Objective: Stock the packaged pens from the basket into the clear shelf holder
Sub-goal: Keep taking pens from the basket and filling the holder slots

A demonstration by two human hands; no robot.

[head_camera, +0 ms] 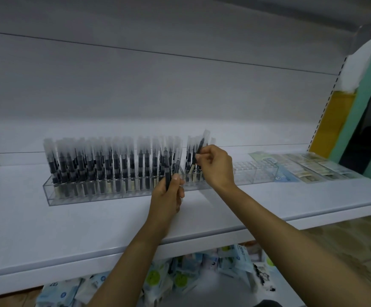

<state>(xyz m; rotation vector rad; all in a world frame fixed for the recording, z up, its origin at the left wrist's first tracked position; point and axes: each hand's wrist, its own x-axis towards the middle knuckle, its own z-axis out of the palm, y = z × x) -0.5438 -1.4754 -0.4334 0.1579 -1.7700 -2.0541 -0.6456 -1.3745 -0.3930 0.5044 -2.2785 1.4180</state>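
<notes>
At the centre of the frame, the left hand (168, 196) is curled around a small bunch of packaged pens (168, 176), holding them upright just in front of the clear shelf holder (113, 197). How many pens are in the bunch cannot be told.

Just right of centre, the right hand (216, 167) pinches 1 wrapped pen (200, 147) between thumb and fingertips. The pen is tilted, its top leaning to the right, over the few pens standing at the left end of the holder's right section (255, 171). Whether its lower end touches the holder is hidden by the fingers.

The left stretch of the holder, from left of centre to the middle, is packed with standing pens (91, 165), dark barrels in frosted sleeves.

The holder sits on a white shelf (69, 229) that crosses the frame. Flat printed packets (301, 165) lie on the shelf at the right, beside the holder's end. Pale blue and green packs (180, 275) lie below the shelf at the bottom centre.
</notes>
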